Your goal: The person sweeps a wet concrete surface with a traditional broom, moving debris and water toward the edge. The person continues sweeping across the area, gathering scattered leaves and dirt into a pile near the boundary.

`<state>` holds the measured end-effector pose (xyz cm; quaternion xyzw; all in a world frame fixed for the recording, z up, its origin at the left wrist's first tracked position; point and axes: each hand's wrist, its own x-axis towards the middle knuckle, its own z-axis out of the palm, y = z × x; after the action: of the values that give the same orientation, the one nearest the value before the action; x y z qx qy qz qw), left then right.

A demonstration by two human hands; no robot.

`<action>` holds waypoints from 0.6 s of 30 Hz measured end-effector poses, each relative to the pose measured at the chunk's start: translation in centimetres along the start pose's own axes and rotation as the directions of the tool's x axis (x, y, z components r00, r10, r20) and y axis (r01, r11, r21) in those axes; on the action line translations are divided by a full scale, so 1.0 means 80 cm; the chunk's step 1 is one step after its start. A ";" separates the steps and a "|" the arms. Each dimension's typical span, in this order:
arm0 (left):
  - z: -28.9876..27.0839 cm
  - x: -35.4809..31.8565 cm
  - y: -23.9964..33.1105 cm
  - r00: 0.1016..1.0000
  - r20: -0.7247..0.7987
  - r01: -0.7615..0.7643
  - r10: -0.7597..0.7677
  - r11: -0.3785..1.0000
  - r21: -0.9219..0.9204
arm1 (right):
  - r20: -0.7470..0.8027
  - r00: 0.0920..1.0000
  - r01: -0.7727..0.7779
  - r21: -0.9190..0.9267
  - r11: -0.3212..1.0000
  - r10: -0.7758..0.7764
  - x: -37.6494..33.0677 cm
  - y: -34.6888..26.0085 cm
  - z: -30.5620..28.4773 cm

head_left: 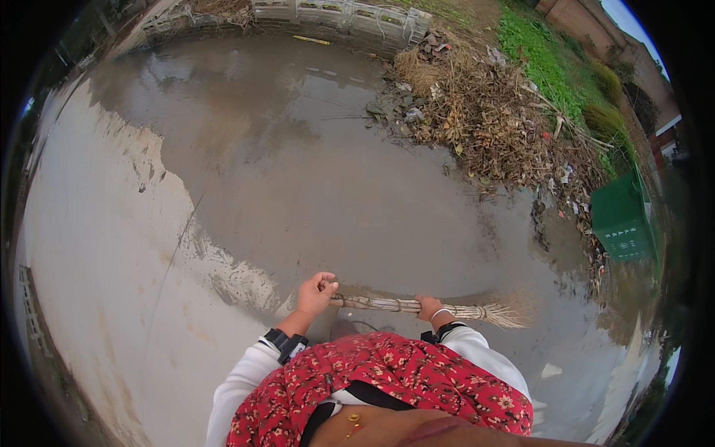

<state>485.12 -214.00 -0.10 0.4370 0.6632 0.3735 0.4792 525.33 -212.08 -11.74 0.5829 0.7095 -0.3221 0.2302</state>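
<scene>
A broom (383, 304) of bundled pale stalks lies crosswise in front of me, its bristles fanning out to the right. My right hand (429, 307) is wrapped round it near the bristle end, with a pale bracelet on that wrist. At the other end of the broom is my left hand (317, 293), its fingers curled in with the thumb. It is beside the handle's tip; what it pinches, if anything, is too small to make out. Black bands circle both wrists.
Muddy brown water (298, 179) covers much of the pale concrete (97, 246). Ahead to the right is a heap of dry leaves and litter (491, 119). A green bin (623, 217) stands at the right. A low pale block wall (335, 21) runs along the far side.
</scene>
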 end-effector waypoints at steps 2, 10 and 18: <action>0.011 0.005 0.001 0.993 0.114 0.013 -0.013 1.000 0.001 | -0.006 0.998 -0.060 0.050 0.997 0.060 -0.041 0.011 0.016; -0.004 0.017 0.028 0.984 0.178 -0.019 0.032 0.997 -0.072 | 0.056 0.998 -0.054 0.286 0.957 0.040 -0.085 -0.025 0.047; -0.127 0.012 0.053 0.995 -0.038 -0.091 0.087 0.989 -0.113 | 0.059 0.985 0.144 0.257 0.956 -0.164 -0.026 -0.137 0.020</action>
<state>476.10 -212.44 6.13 0.4317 0.6284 0.4392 0.4753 514.97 -215.91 -9.32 0.5370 0.6966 -0.4492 0.1566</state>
